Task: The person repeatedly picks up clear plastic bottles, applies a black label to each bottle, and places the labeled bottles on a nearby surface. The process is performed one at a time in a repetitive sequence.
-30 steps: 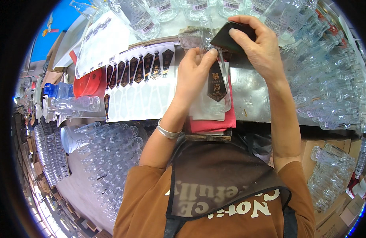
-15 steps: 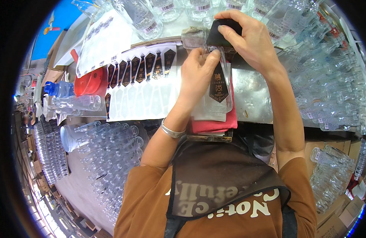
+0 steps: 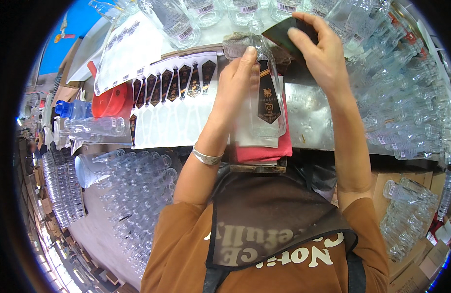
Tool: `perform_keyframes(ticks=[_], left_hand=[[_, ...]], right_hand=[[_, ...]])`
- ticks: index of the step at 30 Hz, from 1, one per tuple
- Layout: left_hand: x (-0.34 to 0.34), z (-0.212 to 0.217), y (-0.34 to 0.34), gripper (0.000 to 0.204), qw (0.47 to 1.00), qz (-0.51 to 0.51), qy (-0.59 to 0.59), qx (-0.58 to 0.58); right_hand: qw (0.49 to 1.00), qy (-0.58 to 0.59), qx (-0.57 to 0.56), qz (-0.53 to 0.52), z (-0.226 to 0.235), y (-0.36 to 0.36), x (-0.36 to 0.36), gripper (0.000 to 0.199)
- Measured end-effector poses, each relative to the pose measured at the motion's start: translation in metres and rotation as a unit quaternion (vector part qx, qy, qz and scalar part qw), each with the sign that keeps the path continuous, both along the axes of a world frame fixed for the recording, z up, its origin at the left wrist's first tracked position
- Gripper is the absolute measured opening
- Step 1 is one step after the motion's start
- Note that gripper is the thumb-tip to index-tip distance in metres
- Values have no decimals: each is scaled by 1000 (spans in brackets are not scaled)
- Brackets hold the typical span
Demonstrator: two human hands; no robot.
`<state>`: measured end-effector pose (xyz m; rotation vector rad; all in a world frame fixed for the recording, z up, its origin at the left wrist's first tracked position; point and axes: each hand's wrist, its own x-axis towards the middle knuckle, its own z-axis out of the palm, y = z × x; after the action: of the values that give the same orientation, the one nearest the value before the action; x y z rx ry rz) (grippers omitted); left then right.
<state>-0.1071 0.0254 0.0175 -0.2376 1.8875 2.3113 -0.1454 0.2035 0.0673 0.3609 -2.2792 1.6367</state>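
A clear glass bottle [image 3: 279, 115] lies neck-away on a small work stand, with a black tie-shaped label [image 3: 268, 97] along its upper face. My left hand [image 3: 235, 80] is closed on the bottle's left side near the shoulder, thumb on top. In my right hand [image 3: 323, 56], a thin dark flat piece [image 3: 286, 35], like a scraper card, is pinched between thumb and fingers, apart from the bottle, up and right of its neck. Under the bottle are a white sheet and a red cloth [image 3: 264, 154]. A folded grey cloth [image 3: 236, 45] sits beside the neck.
Left of the stand lies a label sheet [image 3: 174, 122] with several black tie labels along its upper part. Beyond it are a red tape dispenser [image 3: 110, 100] and a blue-capped plastic bottle [image 3: 71, 110]. Glass bottles crowd the far edge and the table's right side [image 3: 401, 107].
My right hand has lifted the dark card off the bottle's neck area, up and to the right. The bottle's neck now shows. My left hand has shifted slightly left and away along the bottle.
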Motion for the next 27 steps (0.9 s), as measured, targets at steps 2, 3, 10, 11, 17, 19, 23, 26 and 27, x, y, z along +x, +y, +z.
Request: perform_keyframes(ticks=[2, 3, 10, 11, 17, 19, 23, 26, 27], left_hand=[[-2, 1, -2, 55, 998, -36, 8, -54], [-2, 0, -3, 55, 995, -54, 12, -82], [-4, -12, 0, 56, 991, -32, 54, -121], [-4, -12, -1, 56, 991, -39, 47, -117], [3, -7, 11, 58, 999, -28, 34, 17], [6, -1, 15, 59, 998, -27, 40, 41], [3, -2, 13, 61, 997, -45, 46, 34], [4, -2, 11, 63, 997, -55, 39, 44], [5, -1, 12, 64, 996, -59, 35, 54]], right_hand=[[999, -38, -3, 9, -5, 0, 12, 37], [999, -37, 2, 11, -6, -4, 17, 38], [996, -20, 84, -29, -8, -8, 21, 35], [996, -17, 85, -30, -10, -8, 21, 35], [999, -32, 26, -26, -7, -14, 34, 39], [997, -12, 62, -39, -11, -13, 31, 38], [991, 21, 109, -73, -17, -8, 23, 38], [996, -23, 65, -65, -12, -9, 27, 38], [997, 2, 47, -66, -13, -8, 29, 35]])
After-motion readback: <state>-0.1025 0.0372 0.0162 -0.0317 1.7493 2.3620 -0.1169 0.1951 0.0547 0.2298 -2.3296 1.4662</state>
